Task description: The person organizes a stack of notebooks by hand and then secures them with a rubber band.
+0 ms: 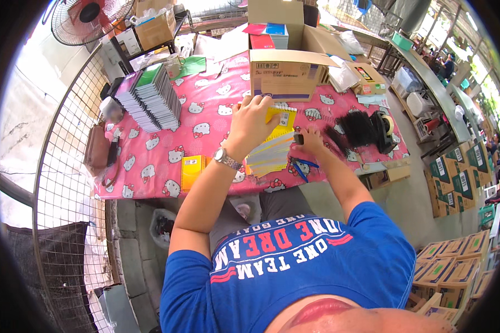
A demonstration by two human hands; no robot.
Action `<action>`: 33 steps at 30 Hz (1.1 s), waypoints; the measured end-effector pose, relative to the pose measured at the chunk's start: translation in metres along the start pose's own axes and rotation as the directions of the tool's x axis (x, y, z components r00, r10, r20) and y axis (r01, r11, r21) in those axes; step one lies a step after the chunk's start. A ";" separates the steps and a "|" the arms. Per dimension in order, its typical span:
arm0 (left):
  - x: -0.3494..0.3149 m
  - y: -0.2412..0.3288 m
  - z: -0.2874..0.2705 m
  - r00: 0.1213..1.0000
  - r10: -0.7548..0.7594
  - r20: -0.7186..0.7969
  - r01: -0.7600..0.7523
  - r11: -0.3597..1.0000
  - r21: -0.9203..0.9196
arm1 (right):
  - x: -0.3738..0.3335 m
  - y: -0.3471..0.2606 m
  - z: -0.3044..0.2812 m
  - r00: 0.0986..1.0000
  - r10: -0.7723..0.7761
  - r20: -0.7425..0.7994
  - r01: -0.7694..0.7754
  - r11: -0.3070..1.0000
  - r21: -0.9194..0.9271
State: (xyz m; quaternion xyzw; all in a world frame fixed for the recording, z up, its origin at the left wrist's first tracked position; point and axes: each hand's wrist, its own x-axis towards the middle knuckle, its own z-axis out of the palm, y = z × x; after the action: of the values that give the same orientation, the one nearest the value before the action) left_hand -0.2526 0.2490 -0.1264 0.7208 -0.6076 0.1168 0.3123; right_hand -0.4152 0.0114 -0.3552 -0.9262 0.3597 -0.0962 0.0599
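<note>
A stack of yellow spiral notebooks (pixel 269 158) stands at the table's front edge before me, its pages and wire edges fanned unevenly. My left hand (pixel 253 121), with a metal watch on the wrist, reaches over the stack. Its fingers are bent around the left side of the top yellow notebook (pixel 283 123). Beside the stack's right side, my right hand (pixel 312 143) lies low with fingers apart. A small black piece (pixel 299 139) shows at its thumb side; what it is I cannot make out. Blue-handled pliers (pixel 302 170) lie just below that hand.
One yellow notebook (pixel 192 171) lies apart at left. Tall notebook stacks (pixel 150 100) stand farther left, near a brown bag (pixel 98 149). An open cardboard box (pixel 283 77) stands behind my hands. At right are black bristle-like strands (pixel 356 129) and a tape dispenser (pixel 384 132).
</note>
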 end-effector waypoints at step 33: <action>0.003 0.001 -0.007 0.998 -0.044 0.050 0.040 0.997 0.062 | -0.014 -0.143 -0.253 0.786 -0.540 -0.300 0.593 0.797 0.117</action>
State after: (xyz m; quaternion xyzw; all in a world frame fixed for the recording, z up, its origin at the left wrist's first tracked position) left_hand -0.2512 0.2508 -0.1192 0.7453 -0.5964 0.1100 0.2770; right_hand -0.3874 0.1154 -0.0847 -0.9601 0.0563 -0.2627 0.0773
